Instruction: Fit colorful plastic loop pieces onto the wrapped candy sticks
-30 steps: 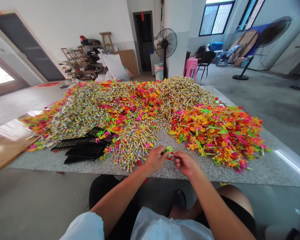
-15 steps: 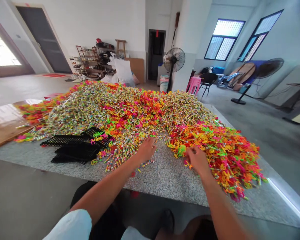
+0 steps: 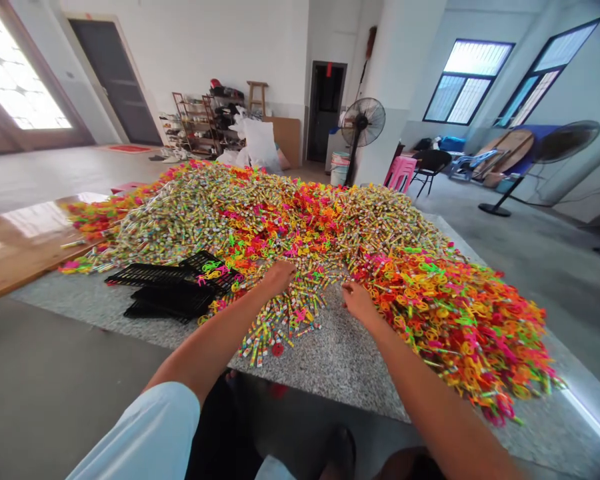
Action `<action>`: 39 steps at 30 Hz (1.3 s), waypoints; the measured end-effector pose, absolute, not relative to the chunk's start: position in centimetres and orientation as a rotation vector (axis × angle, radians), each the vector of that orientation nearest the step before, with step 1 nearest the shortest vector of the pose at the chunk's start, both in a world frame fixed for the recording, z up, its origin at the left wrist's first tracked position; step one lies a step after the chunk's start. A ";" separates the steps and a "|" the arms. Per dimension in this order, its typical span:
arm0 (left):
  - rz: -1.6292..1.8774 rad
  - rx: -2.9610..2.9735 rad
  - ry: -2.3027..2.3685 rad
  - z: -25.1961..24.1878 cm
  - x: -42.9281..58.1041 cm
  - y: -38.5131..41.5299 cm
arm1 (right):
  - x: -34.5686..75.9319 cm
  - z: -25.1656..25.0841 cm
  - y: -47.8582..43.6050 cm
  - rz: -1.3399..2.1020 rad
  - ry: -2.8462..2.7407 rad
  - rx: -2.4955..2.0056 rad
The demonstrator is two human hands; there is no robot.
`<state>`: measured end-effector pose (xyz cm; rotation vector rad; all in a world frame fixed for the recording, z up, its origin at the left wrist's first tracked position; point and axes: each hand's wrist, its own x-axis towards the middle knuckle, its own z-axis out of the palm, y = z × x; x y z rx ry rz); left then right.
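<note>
A large heap of small patterned tubes (image 3: 180,213) and bright plastic pieces (image 3: 460,300) covers much of the speckled grey tabletop (image 3: 345,367). My left hand (image 3: 280,275) is over the loose tubes near the middle, its fingers curled together; whatever they hold is too small to make out. Beside the right-hand pile of orange, yellow and pink pieces is my right hand (image 3: 357,300). Its fingers are pinched near the pile's left edge, and anything between them is hidden.
Black mesh trays (image 3: 170,300) lie stacked left of my left forearm, with some coloured pieces on top. A wooden surface (image 3: 25,233) adjoins at the left. Behind the table stand a fan (image 3: 361,127), pink stools (image 3: 401,173) and a shoe rack (image 3: 195,123).
My left hand has moved slightly left and away from me. My right hand has shifted left, off the coloured pile's front edge. The view has turned slightly left.
</note>
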<state>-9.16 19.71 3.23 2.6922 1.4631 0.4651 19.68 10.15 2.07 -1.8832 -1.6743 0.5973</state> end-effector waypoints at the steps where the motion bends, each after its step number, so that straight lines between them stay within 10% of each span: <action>1: 0.518 2.675 1.499 3.2 -9.6 19.4 | 18.7 1.7 11.2 0.569 -1.714 -1.896; 39: 0.402 2.720 1.590 4.4 -3.6 17.6 | 15.2 -4.5 -1.0 0.511 -1.149 -1.754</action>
